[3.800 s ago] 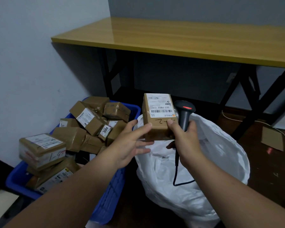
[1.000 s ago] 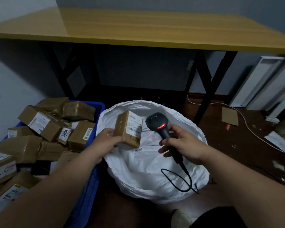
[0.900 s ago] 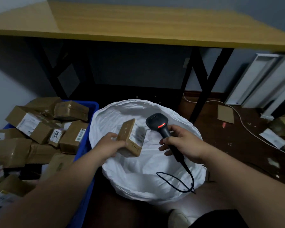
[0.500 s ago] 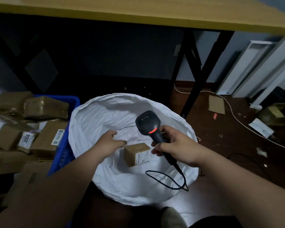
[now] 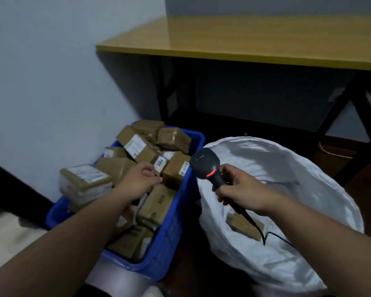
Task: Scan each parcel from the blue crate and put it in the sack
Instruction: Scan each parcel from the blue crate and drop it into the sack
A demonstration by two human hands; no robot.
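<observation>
The blue crate [image 5: 171,228] stands at the lower left, filled with several brown taped parcels with white labels. My left hand [image 5: 140,181] hovers over them with its fingers curled in, close to a small labelled parcel [image 5: 160,165], and nothing shows in its grasp. My right hand [image 5: 241,190] grips the handle of a black barcode scanner [image 5: 206,166]; its red light is on and its cable hangs down into the sack. The white sack [image 5: 291,172] stands open on the right. One brown parcel [image 5: 245,227] lies inside it, below my right hand.
A yellow-topped table [image 5: 255,39] on black legs [image 5: 360,133] stands behind the crate and sack. A pale wall [image 5: 51,82] runs along the left of the crate. Dark wooden floor [image 5: 368,181] shows at the right.
The parcel has dropped from my left hand into the sack. That hand has moved left, from the sack to above the crate. The view has swung back to the left.
</observation>
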